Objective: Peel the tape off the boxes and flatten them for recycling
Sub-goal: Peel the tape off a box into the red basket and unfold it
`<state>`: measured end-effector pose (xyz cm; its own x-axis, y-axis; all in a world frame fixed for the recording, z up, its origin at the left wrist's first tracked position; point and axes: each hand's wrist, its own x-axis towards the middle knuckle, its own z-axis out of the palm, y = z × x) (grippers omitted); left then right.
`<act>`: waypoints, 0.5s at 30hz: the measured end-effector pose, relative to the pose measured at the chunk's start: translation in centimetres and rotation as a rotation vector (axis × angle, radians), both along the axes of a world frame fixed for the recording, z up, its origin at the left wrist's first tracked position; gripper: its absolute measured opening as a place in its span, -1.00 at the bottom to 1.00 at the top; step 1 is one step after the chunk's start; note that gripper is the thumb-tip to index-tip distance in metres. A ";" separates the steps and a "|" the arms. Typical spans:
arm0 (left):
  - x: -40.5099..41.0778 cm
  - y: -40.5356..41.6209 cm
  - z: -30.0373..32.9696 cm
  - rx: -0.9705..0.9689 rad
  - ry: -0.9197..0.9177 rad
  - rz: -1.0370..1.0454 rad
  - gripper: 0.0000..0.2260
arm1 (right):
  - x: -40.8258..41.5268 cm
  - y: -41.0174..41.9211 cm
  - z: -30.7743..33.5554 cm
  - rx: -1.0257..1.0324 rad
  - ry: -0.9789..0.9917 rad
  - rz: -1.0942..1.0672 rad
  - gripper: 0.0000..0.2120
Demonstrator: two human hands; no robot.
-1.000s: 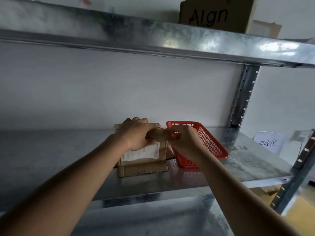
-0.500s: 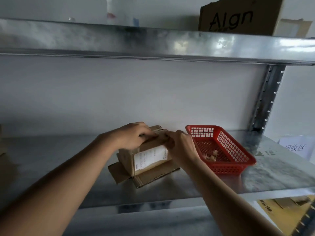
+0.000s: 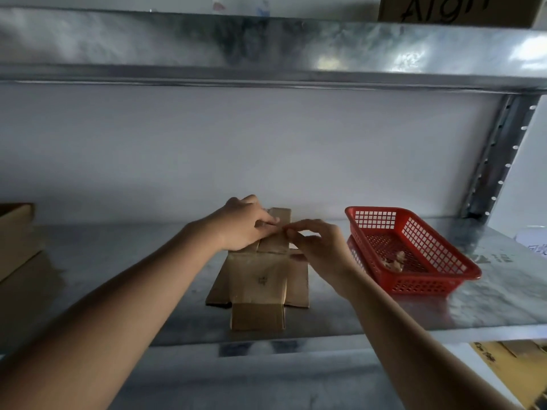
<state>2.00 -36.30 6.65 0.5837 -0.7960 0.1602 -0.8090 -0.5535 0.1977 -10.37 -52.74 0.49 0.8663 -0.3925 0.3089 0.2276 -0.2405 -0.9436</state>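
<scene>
The metal shelf (image 3: 488,300) carries my cardboard box (image 3: 260,279), opened out nearly flat at its middle, with a red basket (image 3: 414,250) just right of it. My left hand (image 3: 242,224) presses the box's far flap, fingers fairly straight; my right hand (image 3: 318,247) pinches something at that flap, possibly tape.

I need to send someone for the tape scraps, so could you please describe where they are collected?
On the metal shelf, right of the flattened cardboard box, sits a red mesh basket. It is the only red thing there, with crumpled scraps inside.
</scene>
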 end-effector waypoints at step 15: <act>0.7 0.6 -1.6 -0.164 0.284 -0.050 -0.63 | -3.7 0.1 -1.8 -0.505 -0.214 -0.086 -0.68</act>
